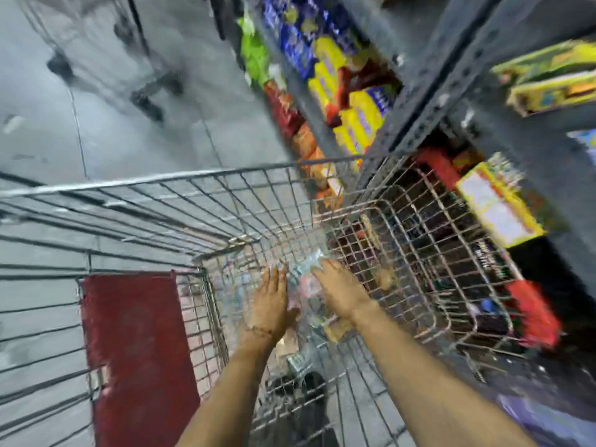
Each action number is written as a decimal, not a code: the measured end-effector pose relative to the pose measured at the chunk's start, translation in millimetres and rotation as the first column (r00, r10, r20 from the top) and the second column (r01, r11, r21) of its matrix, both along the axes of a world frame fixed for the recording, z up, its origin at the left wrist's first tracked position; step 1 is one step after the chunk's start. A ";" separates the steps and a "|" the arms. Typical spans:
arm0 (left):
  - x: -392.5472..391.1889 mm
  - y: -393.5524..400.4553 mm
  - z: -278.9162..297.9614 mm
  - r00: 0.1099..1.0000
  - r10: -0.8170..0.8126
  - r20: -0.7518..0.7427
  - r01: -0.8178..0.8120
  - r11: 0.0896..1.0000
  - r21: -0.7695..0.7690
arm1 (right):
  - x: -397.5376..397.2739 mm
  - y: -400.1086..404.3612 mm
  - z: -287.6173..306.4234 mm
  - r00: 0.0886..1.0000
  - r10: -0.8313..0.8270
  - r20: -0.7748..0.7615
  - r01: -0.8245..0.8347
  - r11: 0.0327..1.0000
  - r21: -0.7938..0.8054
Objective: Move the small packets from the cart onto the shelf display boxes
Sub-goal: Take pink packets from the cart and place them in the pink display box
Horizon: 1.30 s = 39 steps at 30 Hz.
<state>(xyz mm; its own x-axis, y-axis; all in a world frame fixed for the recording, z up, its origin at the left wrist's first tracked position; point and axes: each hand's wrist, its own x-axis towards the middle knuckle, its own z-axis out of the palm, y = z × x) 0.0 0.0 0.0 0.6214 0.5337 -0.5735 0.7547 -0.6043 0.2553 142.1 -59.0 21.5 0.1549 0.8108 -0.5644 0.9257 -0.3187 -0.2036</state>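
The picture is blurred by motion. Both my arms reach down into a wire shopping cart. My left hand and my right hand lie on either side of a heap of small pale packets at the cart's bottom. Fingers of both hands touch the packets; whether they grip any is unclear. More small packets lie under my right wrist. The shelf with display boxes stands to the right of the cart.
A red flap covers part of the cart's near left side. Yellow, blue and red snack packs fill the lower shelves. Another cart's wheels stand on the grey floor at upper left.
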 end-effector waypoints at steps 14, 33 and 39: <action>4.2 16.0 -29.5 0.971 0.210 0.114 -0.199 0.975 -0.102 | -9.7 19.7 -47.6 0.944 -0.321 -0.078 0.324 0.945 0.036; 0.6 39.7 -36.4 0.987 0.156 0.046 -0.143 0.966 -0.214 | -35.8 10.7 -67.2 0.996 -0.051 0.073 0.051 0.999 -0.003; -1.3 39.9 -42.6 0.990 0.131 0.051 -0.119 0.974 -0.192 | -23.5 21.7 -58.2 0.703 -0.612 -0.361 0.638 0.768 -0.060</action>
<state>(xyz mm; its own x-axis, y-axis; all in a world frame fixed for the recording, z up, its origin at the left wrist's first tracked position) -1.3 39.9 -42.6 0.5949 0.4958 -0.6327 0.7999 -0.4428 0.4050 118.6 -37.3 -36.7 0.4487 0.6339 -0.6300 0.3841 -0.7733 -0.5045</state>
